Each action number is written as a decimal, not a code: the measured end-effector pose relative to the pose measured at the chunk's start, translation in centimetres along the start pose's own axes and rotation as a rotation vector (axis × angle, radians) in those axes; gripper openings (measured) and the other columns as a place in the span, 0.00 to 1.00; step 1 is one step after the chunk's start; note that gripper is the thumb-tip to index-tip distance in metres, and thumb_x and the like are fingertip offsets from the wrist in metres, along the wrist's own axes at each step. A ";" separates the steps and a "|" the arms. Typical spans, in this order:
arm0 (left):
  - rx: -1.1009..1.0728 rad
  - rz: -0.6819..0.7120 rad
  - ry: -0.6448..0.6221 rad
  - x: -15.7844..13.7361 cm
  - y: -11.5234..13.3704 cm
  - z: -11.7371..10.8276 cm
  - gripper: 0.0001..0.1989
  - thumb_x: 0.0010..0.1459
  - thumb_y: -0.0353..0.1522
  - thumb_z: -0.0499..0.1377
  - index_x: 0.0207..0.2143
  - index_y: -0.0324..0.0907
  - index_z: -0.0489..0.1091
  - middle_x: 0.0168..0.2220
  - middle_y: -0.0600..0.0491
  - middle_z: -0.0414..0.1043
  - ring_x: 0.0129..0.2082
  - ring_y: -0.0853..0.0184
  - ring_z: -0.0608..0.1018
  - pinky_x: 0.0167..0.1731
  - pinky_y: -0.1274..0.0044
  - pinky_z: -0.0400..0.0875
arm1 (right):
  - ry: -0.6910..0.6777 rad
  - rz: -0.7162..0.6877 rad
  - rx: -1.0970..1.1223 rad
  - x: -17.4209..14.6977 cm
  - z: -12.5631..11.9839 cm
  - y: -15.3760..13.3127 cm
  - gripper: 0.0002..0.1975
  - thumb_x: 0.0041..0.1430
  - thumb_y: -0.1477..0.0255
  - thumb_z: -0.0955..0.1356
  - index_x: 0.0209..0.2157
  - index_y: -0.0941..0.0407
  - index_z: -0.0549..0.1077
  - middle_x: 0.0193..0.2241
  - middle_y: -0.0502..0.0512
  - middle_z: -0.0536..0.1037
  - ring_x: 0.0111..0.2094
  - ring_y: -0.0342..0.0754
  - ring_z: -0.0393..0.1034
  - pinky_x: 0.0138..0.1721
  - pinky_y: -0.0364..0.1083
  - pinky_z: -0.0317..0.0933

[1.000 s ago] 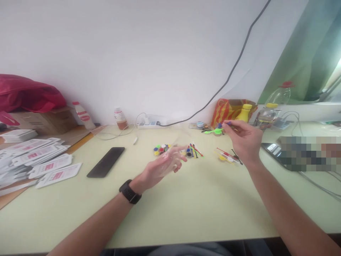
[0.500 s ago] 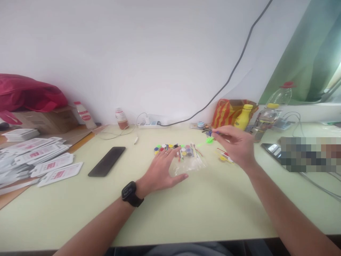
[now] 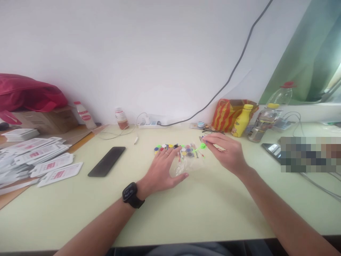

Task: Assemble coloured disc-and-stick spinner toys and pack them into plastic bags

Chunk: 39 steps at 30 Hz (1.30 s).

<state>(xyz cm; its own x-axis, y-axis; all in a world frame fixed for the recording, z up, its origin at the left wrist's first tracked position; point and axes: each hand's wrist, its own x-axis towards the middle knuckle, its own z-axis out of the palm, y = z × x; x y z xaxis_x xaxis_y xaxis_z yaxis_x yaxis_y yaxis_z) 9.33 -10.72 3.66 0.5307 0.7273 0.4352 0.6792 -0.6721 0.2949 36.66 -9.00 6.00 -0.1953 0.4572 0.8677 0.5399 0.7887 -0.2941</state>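
My left hand lies palm down on the table, fingers spread, its fingertips at a cluster of small coloured discs. Beside its thumb is a crumpled clear plastic bag. My right hand is pinched above the table, right of the cluster. Small blue bits show at its fingertips, and a small bright green plastic piece hangs just under them. These pieces are too small and blurred to name more exactly. Thin coloured sticks lie among the discs near the bag.
A black phone lies left of my left hand, with white card badges farther left. Behind my right hand stand a striped bag, a yellow bottle and a clear bottle. Glasses lie near the wall.
My right hand has moved left and slightly toward me, nearer the cluster, with the blue and green pieces moving along at its fingertips. My left hand has stayed in place.
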 end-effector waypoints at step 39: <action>-0.839 -0.348 -0.238 0.4 0.2 -0.2 0.33 0.61 0.48 0.66 0.66 0.50 0.66 0.57 0.47 0.71 0.54 0.54 0.73 0.53 0.66 0.67 | -0.340 0.680 0.380 0.6 0.0 0.7 0.19 0.57 0.54 0.76 0.39 0.56 0.78 0.31 0.55 0.81 0.29 0.47 0.72 0.32 0.46 0.68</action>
<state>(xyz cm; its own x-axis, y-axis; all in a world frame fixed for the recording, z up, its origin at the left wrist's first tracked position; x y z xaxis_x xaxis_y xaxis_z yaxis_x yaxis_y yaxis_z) 9.58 -10.62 4.05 0.5192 0.8533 0.0486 0.2813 -0.2242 0.9331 36.95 -8.13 6.35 -0.1963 0.9324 0.3035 0.3295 0.3543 -0.8752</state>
